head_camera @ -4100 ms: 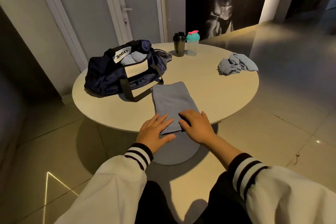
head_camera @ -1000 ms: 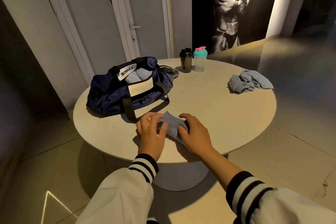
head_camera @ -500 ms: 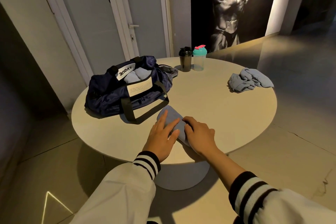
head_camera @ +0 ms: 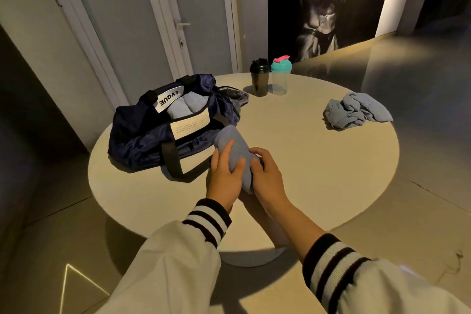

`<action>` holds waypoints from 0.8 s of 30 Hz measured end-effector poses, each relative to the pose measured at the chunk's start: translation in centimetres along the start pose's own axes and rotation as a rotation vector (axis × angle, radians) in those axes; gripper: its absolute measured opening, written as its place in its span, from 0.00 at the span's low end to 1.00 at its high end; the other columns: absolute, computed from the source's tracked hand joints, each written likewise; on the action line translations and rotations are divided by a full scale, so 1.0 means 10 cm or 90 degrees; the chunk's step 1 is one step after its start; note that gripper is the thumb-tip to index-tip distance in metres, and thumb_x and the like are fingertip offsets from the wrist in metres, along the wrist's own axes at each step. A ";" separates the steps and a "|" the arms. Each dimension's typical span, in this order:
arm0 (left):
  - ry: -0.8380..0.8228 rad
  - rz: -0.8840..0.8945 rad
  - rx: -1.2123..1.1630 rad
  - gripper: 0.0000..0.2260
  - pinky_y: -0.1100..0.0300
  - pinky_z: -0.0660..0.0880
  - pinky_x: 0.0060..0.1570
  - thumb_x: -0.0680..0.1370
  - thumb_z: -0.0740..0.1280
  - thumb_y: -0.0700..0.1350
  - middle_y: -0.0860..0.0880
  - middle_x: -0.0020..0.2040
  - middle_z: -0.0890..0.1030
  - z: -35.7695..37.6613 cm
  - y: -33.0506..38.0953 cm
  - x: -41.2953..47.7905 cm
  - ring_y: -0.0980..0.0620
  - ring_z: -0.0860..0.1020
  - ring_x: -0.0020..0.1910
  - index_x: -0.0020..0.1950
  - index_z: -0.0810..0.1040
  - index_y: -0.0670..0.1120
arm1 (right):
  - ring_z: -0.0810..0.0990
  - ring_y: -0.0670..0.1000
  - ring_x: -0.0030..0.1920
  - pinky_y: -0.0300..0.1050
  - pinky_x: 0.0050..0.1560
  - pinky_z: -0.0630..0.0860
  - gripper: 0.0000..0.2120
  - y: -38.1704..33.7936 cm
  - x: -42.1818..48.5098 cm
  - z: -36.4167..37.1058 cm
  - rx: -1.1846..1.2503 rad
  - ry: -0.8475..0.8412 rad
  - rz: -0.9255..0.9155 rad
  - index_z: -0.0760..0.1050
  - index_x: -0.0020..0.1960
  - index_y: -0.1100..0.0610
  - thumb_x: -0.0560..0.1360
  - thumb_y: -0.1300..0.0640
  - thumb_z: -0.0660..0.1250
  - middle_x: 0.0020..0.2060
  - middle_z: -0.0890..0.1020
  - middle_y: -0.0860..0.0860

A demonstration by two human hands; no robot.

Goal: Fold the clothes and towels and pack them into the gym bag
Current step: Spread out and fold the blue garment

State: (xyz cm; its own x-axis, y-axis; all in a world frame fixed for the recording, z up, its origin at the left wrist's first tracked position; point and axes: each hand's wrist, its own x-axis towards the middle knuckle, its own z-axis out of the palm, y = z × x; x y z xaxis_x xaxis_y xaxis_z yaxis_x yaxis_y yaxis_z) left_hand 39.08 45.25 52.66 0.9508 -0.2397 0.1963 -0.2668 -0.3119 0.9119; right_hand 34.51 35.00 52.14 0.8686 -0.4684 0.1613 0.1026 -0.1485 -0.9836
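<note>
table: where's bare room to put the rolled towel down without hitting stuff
Widest bare patch: middle and near right of the table, between the rolled towel, the black shaker and teal-lidded shaker at the back, and the crumpled cloth at the right edge. A narrower strip runs along the near-left rim before the gym bag. Crowded: the left, filled by bag and strap.

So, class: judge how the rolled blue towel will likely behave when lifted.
Probably soft, not stiff: the rolled towel is plain cloth, held by the left hand and right hand. Likely to unroll if gripped loosely, as nothing ties it.
</note>
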 end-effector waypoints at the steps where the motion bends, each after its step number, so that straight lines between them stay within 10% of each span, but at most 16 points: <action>1: 0.010 0.008 -0.027 0.21 0.52 0.73 0.65 0.83 0.63 0.52 0.54 0.77 0.60 -0.02 0.01 0.12 0.50 0.67 0.71 0.74 0.63 0.66 | 0.80 0.49 0.57 0.51 0.58 0.78 0.12 -0.01 0.12 0.03 0.022 -0.005 -0.003 0.73 0.65 0.48 0.84 0.55 0.56 0.60 0.80 0.49; 8: -0.015 -0.057 -0.213 0.24 0.50 0.76 0.63 0.82 0.66 0.48 0.61 0.59 0.79 -0.23 0.18 0.75 0.61 0.78 0.59 0.72 0.64 0.70 | 0.81 0.47 0.56 0.47 0.55 0.79 0.10 -0.41 0.83 0.16 0.128 -0.071 0.029 0.76 0.61 0.48 0.84 0.56 0.60 0.57 0.81 0.46; 12: -0.005 -0.173 -0.256 0.26 0.47 0.73 0.67 0.82 0.65 0.39 0.51 0.75 0.69 -0.58 0.72 0.93 0.49 0.72 0.70 0.69 0.69 0.69 | 0.82 0.51 0.54 0.46 0.51 0.81 0.11 -0.96 0.93 0.26 0.127 -0.120 0.121 0.76 0.61 0.47 0.84 0.58 0.59 0.56 0.82 0.50; 21: -0.021 -0.298 -0.191 0.26 0.49 0.68 0.70 0.82 0.64 0.37 0.48 0.75 0.65 -1.40 1.75 1.30 0.46 0.67 0.71 0.75 0.66 0.59 | 0.81 0.50 0.56 0.48 0.58 0.79 0.13 -2.12 1.14 0.53 0.039 -0.248 0.202 0.74 0.61 0.42 0.83 0.58 0.61 0.58 0.79 0.49; 24: -0.019 -0.324 -0.138 0.25 0.48 0.70 0.68 0.81 0.63 0.36 0.48 0.72 0.67 -1.70 1.73 1.39 0.45 0.69 0.68 0.74 0.68 0.58 | 0.81 0.42 0.47 0.34 0.46 0.77 0.12 -2.27 1.21 0.67 0.007 -0.295 0.224 0.75 0.63 0.48 0.82 0.60 0.62 0.52 0.79 0.51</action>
State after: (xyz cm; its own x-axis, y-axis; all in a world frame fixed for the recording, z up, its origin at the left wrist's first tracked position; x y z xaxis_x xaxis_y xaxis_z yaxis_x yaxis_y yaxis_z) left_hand 50.41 52.18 77.30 0.9456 -0.1354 -0.2959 0.2664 -0.2000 0.9429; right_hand 45.90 38.52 75.91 0.9725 -0.0577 -0.2257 -0.2282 -0.0421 -0.9727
